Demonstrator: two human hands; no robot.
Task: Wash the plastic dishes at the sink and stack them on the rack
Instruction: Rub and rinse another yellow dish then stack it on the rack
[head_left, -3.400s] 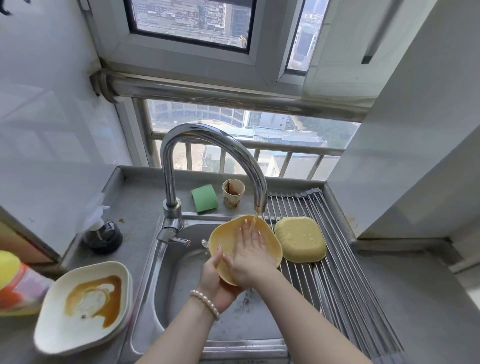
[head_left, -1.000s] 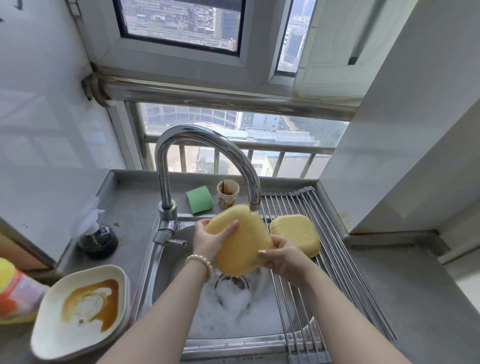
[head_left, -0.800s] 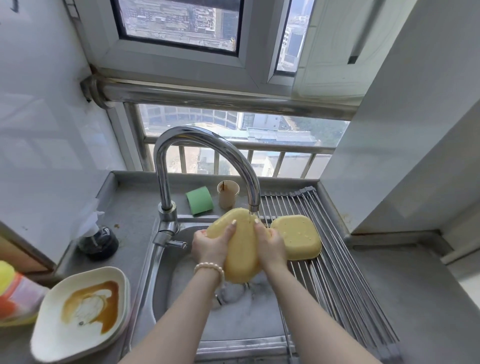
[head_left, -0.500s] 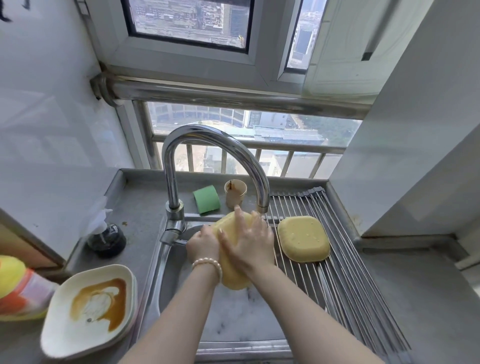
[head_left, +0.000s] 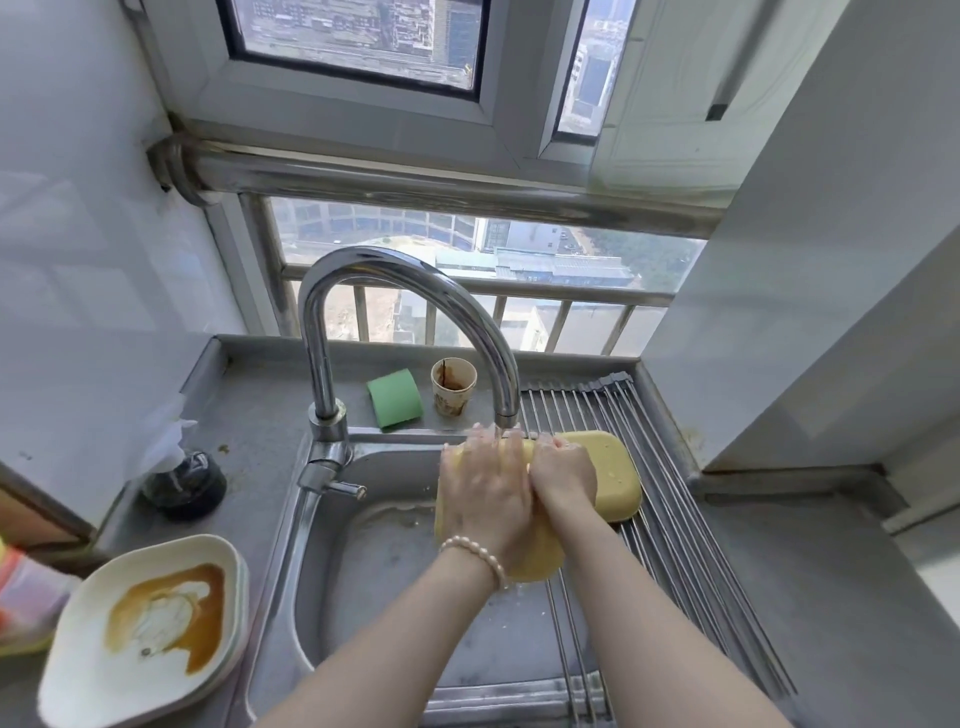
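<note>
I hold the yellow dish (head_left: 535, 564) on edge under the tap (head_left: 506, 410) so water runs off into the sink (head_left: 332, 597). My left hand (head_left: 485, 496) lies spread over its back, fingers fairly straight; my right hand (head_left: 563, 478) curls round its far edge. Right of the tap a washed dish (head_left: 615, 483) drains face down on the rack (head_left: 691, 561); left, on the table, a stained plate (head_left: 78, 675) waits

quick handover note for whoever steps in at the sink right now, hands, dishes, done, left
Left hand lies flat, fingers straight, on the yellow dish held under the faucet over the sink.
Right hand grips the same dish.
Done: one yellow dish on the rack lies upside down.
Left: finish rinsing this dish, rack it, then wash the stained white dishes on the left counter.
</note>
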